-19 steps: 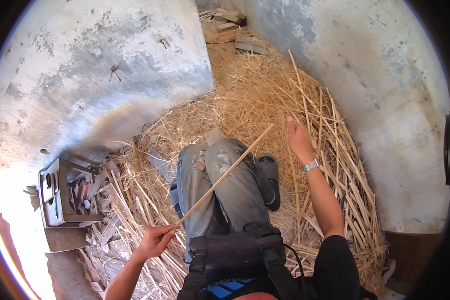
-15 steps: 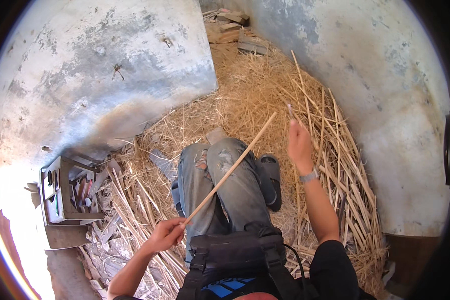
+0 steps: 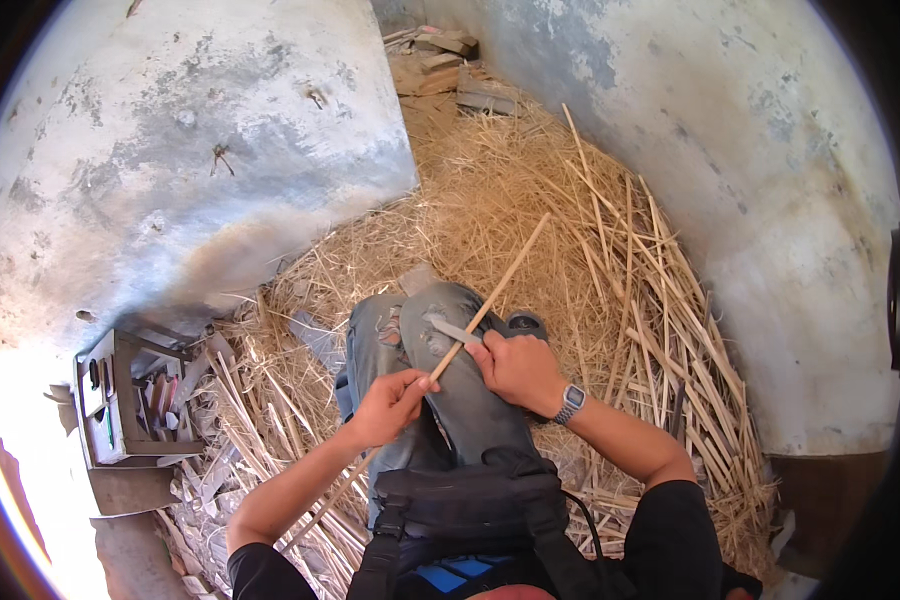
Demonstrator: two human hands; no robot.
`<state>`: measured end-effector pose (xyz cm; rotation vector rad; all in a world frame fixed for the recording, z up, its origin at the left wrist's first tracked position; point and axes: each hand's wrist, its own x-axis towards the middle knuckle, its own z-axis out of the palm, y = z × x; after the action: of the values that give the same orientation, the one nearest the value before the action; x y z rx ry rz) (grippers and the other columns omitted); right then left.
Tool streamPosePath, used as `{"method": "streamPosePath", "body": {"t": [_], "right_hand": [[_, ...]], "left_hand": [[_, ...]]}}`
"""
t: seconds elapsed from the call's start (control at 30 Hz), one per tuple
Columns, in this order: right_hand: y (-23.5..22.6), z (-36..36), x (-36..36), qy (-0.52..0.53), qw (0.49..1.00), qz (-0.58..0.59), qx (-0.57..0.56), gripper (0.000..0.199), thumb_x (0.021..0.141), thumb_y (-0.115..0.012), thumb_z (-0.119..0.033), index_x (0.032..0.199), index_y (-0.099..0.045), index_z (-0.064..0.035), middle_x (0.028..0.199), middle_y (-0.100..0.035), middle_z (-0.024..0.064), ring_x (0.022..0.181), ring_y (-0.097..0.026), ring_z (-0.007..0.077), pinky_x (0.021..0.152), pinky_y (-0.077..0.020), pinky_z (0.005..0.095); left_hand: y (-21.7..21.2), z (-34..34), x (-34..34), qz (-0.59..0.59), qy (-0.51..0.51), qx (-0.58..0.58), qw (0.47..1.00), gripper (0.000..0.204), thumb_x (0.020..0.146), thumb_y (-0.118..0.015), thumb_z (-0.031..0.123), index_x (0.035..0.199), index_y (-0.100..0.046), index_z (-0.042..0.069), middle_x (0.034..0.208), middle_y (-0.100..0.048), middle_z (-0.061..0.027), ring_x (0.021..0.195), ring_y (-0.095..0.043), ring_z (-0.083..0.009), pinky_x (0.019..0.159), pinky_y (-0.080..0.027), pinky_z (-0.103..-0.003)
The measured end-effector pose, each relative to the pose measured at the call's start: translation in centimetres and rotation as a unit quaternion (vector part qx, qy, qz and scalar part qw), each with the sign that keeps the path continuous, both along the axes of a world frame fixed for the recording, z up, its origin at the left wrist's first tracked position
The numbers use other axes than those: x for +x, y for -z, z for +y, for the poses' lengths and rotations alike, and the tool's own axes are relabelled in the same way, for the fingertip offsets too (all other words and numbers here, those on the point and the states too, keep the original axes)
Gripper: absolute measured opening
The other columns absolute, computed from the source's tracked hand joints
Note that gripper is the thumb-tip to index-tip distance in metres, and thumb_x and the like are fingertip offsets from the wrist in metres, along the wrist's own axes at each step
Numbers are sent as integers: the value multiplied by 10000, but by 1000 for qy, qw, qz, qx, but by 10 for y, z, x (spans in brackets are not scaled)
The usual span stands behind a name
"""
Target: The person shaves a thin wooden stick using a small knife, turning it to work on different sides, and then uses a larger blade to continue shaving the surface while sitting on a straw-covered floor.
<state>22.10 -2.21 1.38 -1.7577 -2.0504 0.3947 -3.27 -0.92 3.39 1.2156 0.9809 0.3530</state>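
the left hand has its fingers curled in, thumb and forefinger pinching a thin pale stick; the stick slants over the knees of the worn jeans, its far end up and to the right, above the straw; the right hand, just beside the stick and above the left hand, is closed around a knife, its handle hidden by the fingers; the grey blade points up and to the left and crosses the stick; how hard it presses, i cannot tell; a watch sits on the right wrist; more split sticks lie along the right wall; a wooden box of odds and ends stands at the left; a dark sandal shows beside the right knee
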Motion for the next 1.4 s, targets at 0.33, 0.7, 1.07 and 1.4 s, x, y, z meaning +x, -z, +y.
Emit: {"method": "streamPosePath", "body": {"t": [0.33, 0.7, 1.07, 1.4], "right_hand": [[11, 5, 1, -4, 1000, 5, 6, 452, 1036, -514, -443, 793, -615, -75, 573, -602, 183, 527, -614, 410, 490, -483, 521], [48, 71, 112, 228, 970, 83, 16, 542, 1064, -460, -437, 819, -689, -13, 609, -613, 210, 557, -611, 413, 535, -448, 509], [-30, -15, -6, -29, 997, 0, -65, 543, 1021, -487, -517, 773, -680, -74, 605, -643, 203, 567, -654, 417, 520, -513, 535], [23, 52, 73, 96, 994, 39, -43, 575, 1061, -434, -463, 777, -668, -20, 665, -652, 227, 648, -666, 420, 604, -516, 533]], "left_hand": [[-9, -35, -53, 19, -8, -11, 1000, 239, 1101, -497, 201, 1089, -638, 8, 586, -391, 85, 480, -327, -11, 452, -228, -235], [-16, -88, -131, 56, -16, -2, 998, 257, 1090, -525, 208, 1101, -664, -8, 589, -432, 72, 490, -353, -21, 461, -254, -226], [8, -33, -44, -162, -68, -211, 961, 327, 1116, -454, 279, 1139, -620, -3, 503, -335, 36, 385, -285, -73, 397, -246, -250], [-3, -61, -86, -130, -67, -227, 963, 342, 1101, -493, 297, 1098, -631, -16, 471, -364, 40, 362, -318, -73, 390, -249, -250]]}}
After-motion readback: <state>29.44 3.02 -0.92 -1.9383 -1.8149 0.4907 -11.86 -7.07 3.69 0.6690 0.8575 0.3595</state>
